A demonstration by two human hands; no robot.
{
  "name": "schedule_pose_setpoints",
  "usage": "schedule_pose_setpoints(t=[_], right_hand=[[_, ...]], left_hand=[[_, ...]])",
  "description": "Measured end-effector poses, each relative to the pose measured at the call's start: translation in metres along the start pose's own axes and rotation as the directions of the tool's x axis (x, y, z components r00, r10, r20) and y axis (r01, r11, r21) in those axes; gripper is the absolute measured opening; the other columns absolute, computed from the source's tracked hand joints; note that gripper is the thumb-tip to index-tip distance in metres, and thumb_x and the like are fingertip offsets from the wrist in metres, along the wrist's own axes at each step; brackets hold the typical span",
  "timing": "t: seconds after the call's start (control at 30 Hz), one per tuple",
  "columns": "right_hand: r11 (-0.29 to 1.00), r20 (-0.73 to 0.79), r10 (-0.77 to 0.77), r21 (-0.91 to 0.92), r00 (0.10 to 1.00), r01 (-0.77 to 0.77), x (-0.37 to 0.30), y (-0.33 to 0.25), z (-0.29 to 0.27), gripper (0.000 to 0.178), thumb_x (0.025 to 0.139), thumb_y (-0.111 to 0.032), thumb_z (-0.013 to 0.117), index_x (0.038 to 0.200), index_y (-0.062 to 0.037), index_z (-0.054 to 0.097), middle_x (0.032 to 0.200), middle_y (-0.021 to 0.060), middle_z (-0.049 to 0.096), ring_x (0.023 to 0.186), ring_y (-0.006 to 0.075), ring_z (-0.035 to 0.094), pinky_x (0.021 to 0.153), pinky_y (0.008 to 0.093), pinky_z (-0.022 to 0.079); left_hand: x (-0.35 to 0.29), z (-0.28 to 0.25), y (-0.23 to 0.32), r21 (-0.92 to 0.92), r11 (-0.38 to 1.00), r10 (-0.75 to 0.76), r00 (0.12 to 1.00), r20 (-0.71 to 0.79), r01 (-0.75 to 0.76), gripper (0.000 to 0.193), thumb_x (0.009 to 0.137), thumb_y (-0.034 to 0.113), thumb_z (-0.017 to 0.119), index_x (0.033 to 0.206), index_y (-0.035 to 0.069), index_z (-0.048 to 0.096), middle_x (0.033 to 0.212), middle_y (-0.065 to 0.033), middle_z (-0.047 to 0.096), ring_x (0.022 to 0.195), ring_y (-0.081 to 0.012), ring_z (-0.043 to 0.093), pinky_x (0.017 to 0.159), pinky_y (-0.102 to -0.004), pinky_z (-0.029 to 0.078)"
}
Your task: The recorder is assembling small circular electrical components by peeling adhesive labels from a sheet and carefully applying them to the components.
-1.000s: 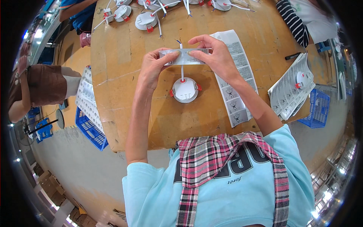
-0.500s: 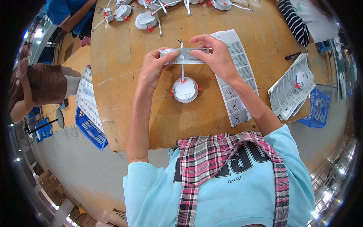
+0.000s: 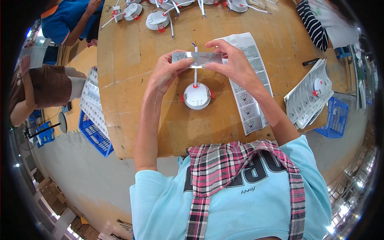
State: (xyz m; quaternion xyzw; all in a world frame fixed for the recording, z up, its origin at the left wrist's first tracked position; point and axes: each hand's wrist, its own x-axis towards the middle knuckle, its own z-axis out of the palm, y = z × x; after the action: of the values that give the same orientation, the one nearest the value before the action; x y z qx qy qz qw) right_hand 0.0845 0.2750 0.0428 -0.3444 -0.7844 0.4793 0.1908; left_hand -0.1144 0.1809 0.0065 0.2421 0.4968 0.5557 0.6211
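Left hand: thumb on the front of the silver sticker [image 3: 208,57], fingers curled behind, pinching it; hand [image 3: 167,71] at its left end.
Right hand: hand [image 3: 236,63] at the sticker's right end, thumb by the lower edge, index finger arched above; whether it grips, I cannot quite tell.
Cable: white cable [image 3: 195,75] passes behind the sticker, that stretch hidden.
Lamp: round white lamp [image 3: 197,100] on the worktop [image 3: 128,96], between the forearms.
Far lamps: pile [image 3: 157,20] cut off by the upper edge.

Lamps [image 3: 197,99], sheets [image 3: 260,72], 1 pen [image 3: 310,62] on table [image 3: 132,108]
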Motion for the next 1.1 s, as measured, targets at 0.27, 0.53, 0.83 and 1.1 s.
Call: schedule_pose_setpoints(t=[0.27,0.53,0.83,1.1], right_hand=[[0.974,-0.066,-0.041,-0.227,0.997,0.025,-0.002,-0.005,-0.004,0.055,0.078,-0.029,0.072,0.122,-0.0011,0.052,0.105,0.0170,0.064,0.094,0.0282,0.061,0.080,0.0384,0.048],[0.985,0.236,0.143,0.062,0.961,-0.162,0.035,-0.006,0.001,0.036,0.080,-0.032,0.071,0.094,-0.0001,0.066,0.084,0.0053,0.064,0.078,0.0124,0.058,0.067,0.0258,0.046],[0.973,0.219,0.133,0.159,0.967,-0.170,0.033,0.000,0.003,0.030,0.081,-0.031,0.071,0.087,-0.0017,0.065,0.077,0.0011,0.062,0.073,0.0075,0.055,0.064,0.0224,0.043],[0.974,0.143,0.145,0.152,0.979,-0.167,0.031,0.008,-0.002,0.028,0.084,-0.030,0.069,0.088,-0.0019,0.066,0.077,0.0008,0.061,0.072,0.0077,0.054,0.063,0.0230,0.042]], left_hand=[[-0.002,0.002,0.000,0.003,1.000,-0.003,1.000,0.014,0.003,0.033,0.079,0.004,0.073,0.108,-0.001,0.060,0.101,-0.0075,0.064,0.091,-0.0132,0.061,0.085,-0.0276,0.050],[-0.001,0.004,-0.003,-0.003,1.000,0.031,0.996,0.078,-0.031,0.034,0.080,0.003,0.072,0.111,-0.003,0.059,0.102,-0.0077,0.064,0.093,-0.0134,0.062,0.087,-0.0283,0.050],[-0.040,0.014,-0.003,0.286,0.948,0.223,0.931,-0.289,-0.138,0.071,0.079,0.019,0.076,0.133,-0.005,0.037,0.105,-0.0142,0.065,0.093,-0.0177,0.063,0.087,-0.0291,0.049],[-0.080,0.055,-0.043,0.790,0.574,0.461,0.882,-0.097,-0.214,0.041,0.076,0.011,0.076,0.114,0.004,0.063,0.115,-0.0083,0.055,0.098,-0.0208,0.059,0.081,-0.0324,0.050]])
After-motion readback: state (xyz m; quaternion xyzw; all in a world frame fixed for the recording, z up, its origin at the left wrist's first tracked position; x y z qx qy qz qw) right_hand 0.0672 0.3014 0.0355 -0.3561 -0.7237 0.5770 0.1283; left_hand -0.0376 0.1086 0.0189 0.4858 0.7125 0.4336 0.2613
